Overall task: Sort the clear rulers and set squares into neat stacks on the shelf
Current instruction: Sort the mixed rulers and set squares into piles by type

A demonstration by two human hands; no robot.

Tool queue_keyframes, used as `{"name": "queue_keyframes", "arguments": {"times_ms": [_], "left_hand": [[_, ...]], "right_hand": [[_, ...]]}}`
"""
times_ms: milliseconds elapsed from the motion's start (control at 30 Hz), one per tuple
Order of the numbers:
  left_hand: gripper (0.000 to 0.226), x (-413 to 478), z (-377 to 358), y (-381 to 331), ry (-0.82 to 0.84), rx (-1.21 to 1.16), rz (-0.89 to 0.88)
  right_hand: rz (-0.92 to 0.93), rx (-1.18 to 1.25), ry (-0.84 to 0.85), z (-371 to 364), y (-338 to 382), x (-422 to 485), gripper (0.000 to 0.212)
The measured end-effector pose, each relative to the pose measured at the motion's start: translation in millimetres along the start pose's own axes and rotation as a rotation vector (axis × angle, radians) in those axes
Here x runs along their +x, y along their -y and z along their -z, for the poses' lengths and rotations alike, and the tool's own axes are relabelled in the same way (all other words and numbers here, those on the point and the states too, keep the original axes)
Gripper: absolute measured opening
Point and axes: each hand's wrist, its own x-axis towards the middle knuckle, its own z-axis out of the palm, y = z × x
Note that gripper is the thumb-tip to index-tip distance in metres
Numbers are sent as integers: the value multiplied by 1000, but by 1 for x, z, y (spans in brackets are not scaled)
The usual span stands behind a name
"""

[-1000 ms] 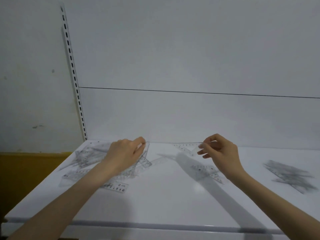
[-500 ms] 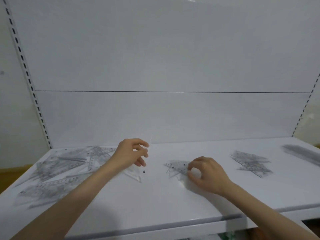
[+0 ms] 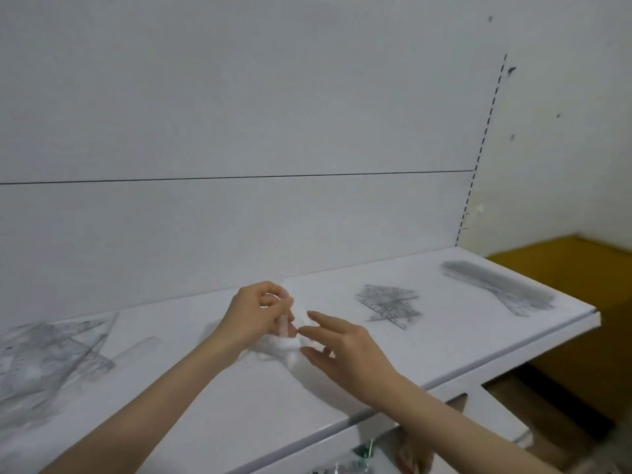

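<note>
**Two hands meet at one clear piece, mid-shelf**

Left hand hovers over the white metal shelf, fingers curled and thumb pinching a clear plastic piece. The piece hangs from the fingertips toward the shelf top. Blur hides whether it is a ruler or a set square. Right hand is just beside it, fingers straight and spread, holding nothing. Its fingertips lie at the piece's right edge, but I cannot tell if they touch. Far left lies a loose heap of clear rulers and set squares. To the right sits a stack of clear set squares, and beyond it a stack of clear rulers.
</note>
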Motion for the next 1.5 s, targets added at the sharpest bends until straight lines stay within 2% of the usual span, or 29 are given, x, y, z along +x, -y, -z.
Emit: {"name": "queue_keyframes", "arguments": {"times_ms": [100, 200, 367, 467, 633, 700, 800, 900, 967, 1133, 1200, 1300, 1367, 1433, 1500], "left_hand": [[13, 14, -35, -2, 100, 111, -19], [11, 27, -61, -2, 92, 301, -68], [16, 46, -100, 9, 63, 395, -87], [18, 57, -111, 11, 25, 454, -107], [20, 73, -120, 13, -31, 526, -95], [20, 77, -123, 12, -31, 570, -113], [17, 80, -129, 8, -22, 642, -160], [15, 72, -119, 4, -19, 726, -173], [19, 59, -92, 4, -59, 786, -152], [19, 2, 26, 20, -236, 928, -58], [17, -31, 79, 31, -330, 939, -2], [15, -83, 151, 49, -458, 966, 120], [17, -115, 191, 62, -527, 988, 197], [25, -141, 225, 73, -517, 1017, 238], [39, -160, 249, 79, -439, 1017, 239]], "right_hand": [[27, -158, 19, 26, -46, -21, 28], [-113, -208, 18, 54, -106, -36, 30], [-249, -399, 163, 86, -196, -51, 17], [-161, -499, 257, 89, -221, -43, 18], [17, -510, 378, 89, -247, -48, 15], [30, -514, 343, 98, -249, -45, 14], [23, -515, 196, 110, -247, -33, 42], [60, -455, 119, 104, -227, -9, 48], [95, -388, 131, 81, -202, 14, 47], [212, -149, 289, -12, -111, 75, 30], [301, -46, 330, -43, -66, 98, 30], [388, 67, 465, -85, 1, 128, 37], [401, 107, 630, -113, 41, 144, 48], [446, 124, 733, -136, 75, 158, 63], [494, 153, 797, -153, 99, 167, 70]]}}
